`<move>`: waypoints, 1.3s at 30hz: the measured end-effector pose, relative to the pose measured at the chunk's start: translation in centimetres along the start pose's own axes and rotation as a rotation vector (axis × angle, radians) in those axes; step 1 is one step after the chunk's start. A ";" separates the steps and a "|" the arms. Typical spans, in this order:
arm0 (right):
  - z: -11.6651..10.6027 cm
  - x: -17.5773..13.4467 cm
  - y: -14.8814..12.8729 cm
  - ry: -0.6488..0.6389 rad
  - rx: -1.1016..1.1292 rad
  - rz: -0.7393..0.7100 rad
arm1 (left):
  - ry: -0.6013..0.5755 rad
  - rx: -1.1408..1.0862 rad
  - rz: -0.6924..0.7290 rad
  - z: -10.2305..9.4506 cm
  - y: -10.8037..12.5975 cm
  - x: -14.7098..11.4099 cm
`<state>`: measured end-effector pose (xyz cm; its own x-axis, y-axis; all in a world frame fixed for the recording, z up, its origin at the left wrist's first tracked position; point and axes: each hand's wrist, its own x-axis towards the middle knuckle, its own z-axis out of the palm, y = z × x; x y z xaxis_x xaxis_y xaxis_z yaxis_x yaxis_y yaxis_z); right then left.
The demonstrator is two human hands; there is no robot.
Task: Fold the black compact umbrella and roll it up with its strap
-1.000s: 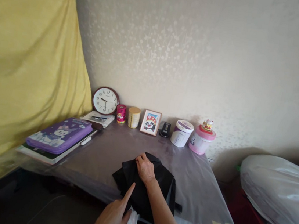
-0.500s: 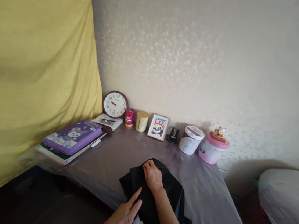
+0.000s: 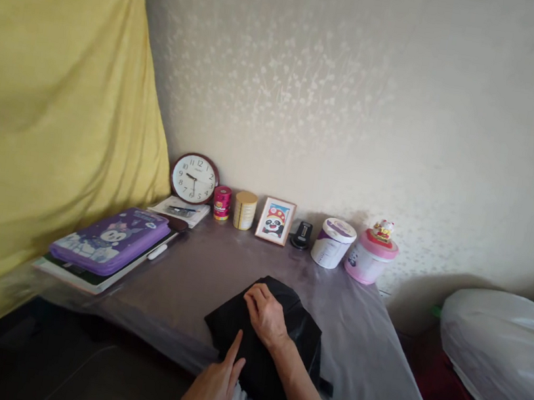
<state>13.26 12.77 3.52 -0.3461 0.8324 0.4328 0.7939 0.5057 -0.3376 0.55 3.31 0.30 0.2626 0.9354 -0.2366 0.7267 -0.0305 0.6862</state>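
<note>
Curled right hand (image 3: 266, 317) is pinching cloth (image 3: 228, 319); part-open left hand (image 3: 212, 388) is pointing, its grip hidden; a slackening pinch could cause slippage.

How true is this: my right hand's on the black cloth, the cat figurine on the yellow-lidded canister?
Wrong spot for the cat figurine: the head view shows it on the pink-lidded tub. Your right hand is on the black cloth.

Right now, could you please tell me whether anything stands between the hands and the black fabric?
Nothing visible does: the right hand rests on the black fabric, and the left hand extends its index finger over the near left part. The picture frame stands beyond it, by the wall.
</note>
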 end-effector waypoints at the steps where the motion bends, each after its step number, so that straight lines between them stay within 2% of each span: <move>1: -0.3 -0.6 -0.3 -0.016 0.019 -0.045 | 0.005 0.036 -0.002 0.1 -0.1 0.1; 4: -0.8 -2.5 -0.5 -0.122 0.029 -0.168 | -0.010 0.131 -0.019 0.5 -0.4 0.3; 7: -0.5 -3.1 1.1 -0.138 0.005 -0.185 | -0.017 0.175 -0.006 0.8 -0.5 0.3; 12: 0.0 -1.1 6.5 -0.104 -0.103 -0.085 | -0.001 0.214 0.037 1.1 -0.6 0.3; 16: -1.0 0.7 9.4 -0.065 -0.224 0.072 | -0.021 0.254 0.029 0.9 -0.4 0.3; 19: -2.1 0.6 8.5 0.077 -0.226 0.118 | -0.030 0.242 0.025 0.9 -0.3 0.3; 21: -2.5 -0.3 6.8 0.110 -0.130 0.065 | -0.036 0.244 0.017 1.0 -0.3 0.3; 24: -2.1 -1.8 4.9 -0.025 -0.023 -0.088 | -0.026 0.237 0.041 1.2 -0.5 0.2; 26: -1.5 -2.2 5.1 -0.069 -0.050 -0.127 | -0.024 0.238 0.053 1.2 -0.5 0.2; 28: -1.1 -1.9 6.3 -0.025 -0.121 -0.052 | -0.031 0.252 0.041 1.1 -0.3 0.2; 30: -1.2 -1.4 7.5 0.067 -0.199 0.078 | -0.043 0.264 0.028 0.9 -0.1 0.2; 32: -1.7 -1.1 7.9 0.153 -0.230 0.145 | -0.049 0.278 0.022 0.9 -0.1 0.1; 34: -2.3 -1.4 7.4 0.182 -0.185 0.122 | -0.041 0.287 0.026 0.9 -0.1 0.1; 39: -2.4 -3.5 7.1 0.103 -0.109 0.073 | -0.041 0.298 0.041 1.2 -0.3 0.0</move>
<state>21.33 12.89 1.63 -0.2372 0.8356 0.4955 0.8665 0.4126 -0.2811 1.09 2.85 -0.71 0.3166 0.9164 -0.2447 0.8675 -0.1754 0.4655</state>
